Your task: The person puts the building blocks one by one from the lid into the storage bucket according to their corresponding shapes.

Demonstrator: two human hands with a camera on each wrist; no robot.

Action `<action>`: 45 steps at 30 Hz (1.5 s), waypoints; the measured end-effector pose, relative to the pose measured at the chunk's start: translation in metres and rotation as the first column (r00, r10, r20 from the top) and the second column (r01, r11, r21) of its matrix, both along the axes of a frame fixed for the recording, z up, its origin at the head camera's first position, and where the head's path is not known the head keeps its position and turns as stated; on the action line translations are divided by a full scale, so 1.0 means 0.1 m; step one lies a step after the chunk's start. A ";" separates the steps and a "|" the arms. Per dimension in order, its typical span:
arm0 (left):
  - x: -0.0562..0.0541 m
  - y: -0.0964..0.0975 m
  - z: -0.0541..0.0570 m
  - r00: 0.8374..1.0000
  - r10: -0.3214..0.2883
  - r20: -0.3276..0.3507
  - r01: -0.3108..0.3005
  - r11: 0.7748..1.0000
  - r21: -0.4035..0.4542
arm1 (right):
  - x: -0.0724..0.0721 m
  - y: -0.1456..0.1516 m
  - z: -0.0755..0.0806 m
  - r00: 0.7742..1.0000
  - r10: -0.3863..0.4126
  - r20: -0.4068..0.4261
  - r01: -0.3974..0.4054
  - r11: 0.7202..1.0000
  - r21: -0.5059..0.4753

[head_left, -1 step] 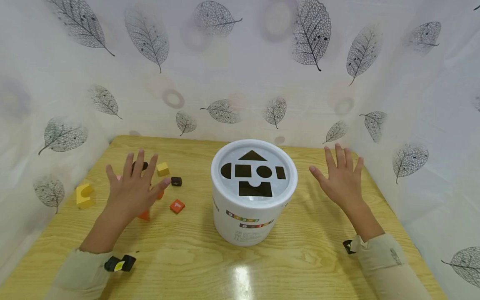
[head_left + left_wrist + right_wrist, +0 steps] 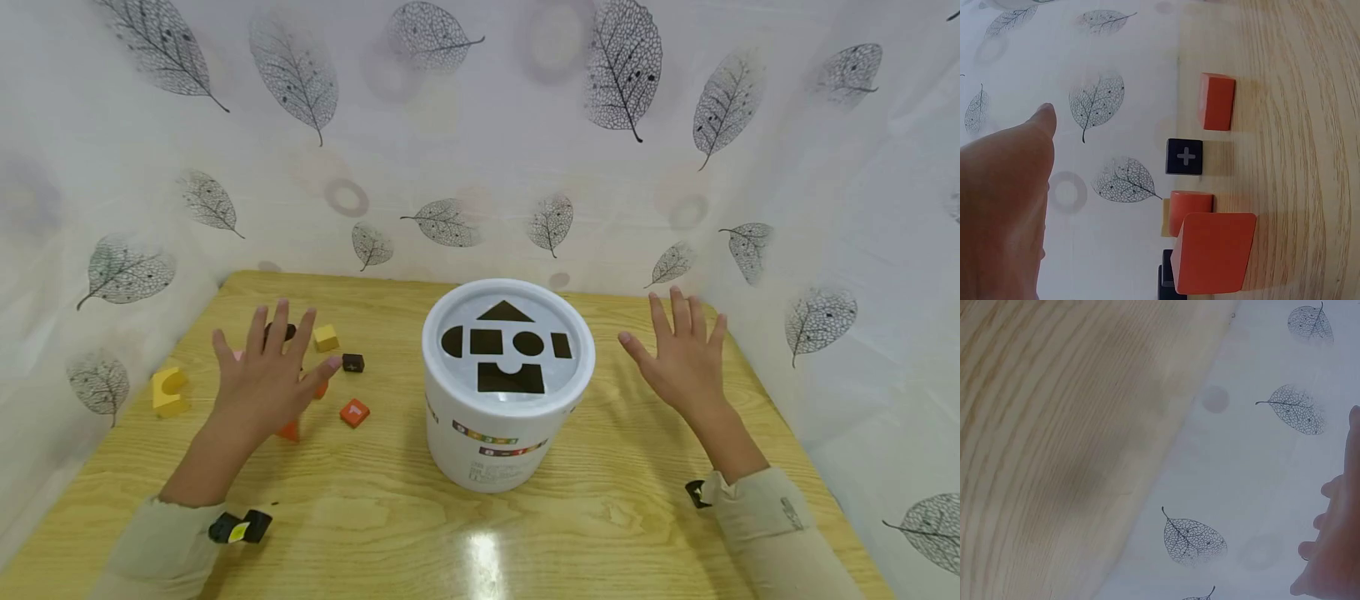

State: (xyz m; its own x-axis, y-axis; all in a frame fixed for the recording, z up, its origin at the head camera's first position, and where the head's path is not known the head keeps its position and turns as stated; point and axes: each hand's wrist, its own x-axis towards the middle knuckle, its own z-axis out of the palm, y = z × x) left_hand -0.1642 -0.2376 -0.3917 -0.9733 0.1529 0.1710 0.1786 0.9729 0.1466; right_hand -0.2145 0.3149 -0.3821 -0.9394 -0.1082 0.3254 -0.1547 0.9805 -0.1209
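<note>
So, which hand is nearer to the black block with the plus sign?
The left hand, just left of the block; the right hand is beyond the bucket, farther right.

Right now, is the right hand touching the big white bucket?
Apart. The head view shows a strip of tabletop between the right hand and the white bucket.

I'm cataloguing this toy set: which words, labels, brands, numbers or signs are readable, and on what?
"+" on the black block.
"1", apparently, on the red block nearest the white bucket.
Its coloured strips and small print: too small or blurred to read.
No legible brand.
</note>
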 end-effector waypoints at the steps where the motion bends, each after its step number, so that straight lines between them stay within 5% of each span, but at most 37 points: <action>1: 0.00 0.00 0.00 1.000 0.000 0.000 0.000 1.000 0.000 | 0.00 -0.01 0.00 1.000 0.010 -0.005 -0.010 1.000 -0.011; 5: 0.00 -0.01 0.00 1.000 0.003 0.008 -0.003 1.000 0.021 | 0.00 -0.08 0.06 0.996 0.086 -0.026 -0.089 0.985 -0.148; 7: 0.00 -0.02 0.00 1.000 0.004 0.014 -0.005 0.999 0.046 | 0.04 -0.16 0.12 0.987 0.160 -0.030 -0.162 0.942 -0.293; 12: 0.02 -0.07 -0.03 1.000 0.011 0.022 -0.014 0.991 0.136 | 0.24 -0.44 0.31 0.918 0.389 -0.080 -0.352 0.703 -0.618; 15: 0.02 -0.11 -0.05 1.000 0.016 0.021 -0.019 0.984 0.178 | 0.37 -0.61 0.39 0.853 0.502 -0.143 -0.446 0.559 -0.699; 19: 0.01 -0.18 -0.10 1.000 0.019 0.023 -0.023 0.977 0.210 | 0.49 -0.75 0.43 0.775 0.602 -0.192 -0.514 0.424 -0.746; 22: -0.02 -0.24 -0.13 0.999 0.008 0.038 -0.017 0.969 0.247 | 0.55 -0.81 0.41 0.750 0.632 -0.194 -0.537 0.411 -0.737; 25: -0.04 -0.31 -0.15 0.999 -0.010 0.036 -0.002 0.953 0.304 | 0.58 -0.86 0.38 0.764 0.623 -0.168 -0.527 0.452 -0.719; 28: -0.05 -0.41 -0.16 0.999 -0.002 0.035 -0.011 0.930 0.367 | 0.59 -0.89 0.34 0.776 0.613 -0.148 -0.505 0.464 -0.728; 39: -0.14 -0.85 -0.22 0.993 0.081 0.086 -0.110 0.904 0.413 | 0.60 -0.95 0.28 0.767 0.614 -0.187 -0.497 0.384 -0.778; 45: -0.19 -1.05 -0.32 0.988 0.110 0.109 -0.143 0.915 0.377 | 0.59 -0.95 0.26 0.758 0.618 -0.211 -0.501 0.344 -0.794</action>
State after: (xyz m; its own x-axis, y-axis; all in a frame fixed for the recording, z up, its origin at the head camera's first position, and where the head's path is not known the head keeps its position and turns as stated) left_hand -0.1833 -0.3425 -0.4238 -0.9935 -0.0335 0.1087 0.0283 0.8528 0.5215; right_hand -0.1553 0.2199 -0.3564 -0.7935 -0.3876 0.4692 -0.5581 0.1560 -0.8150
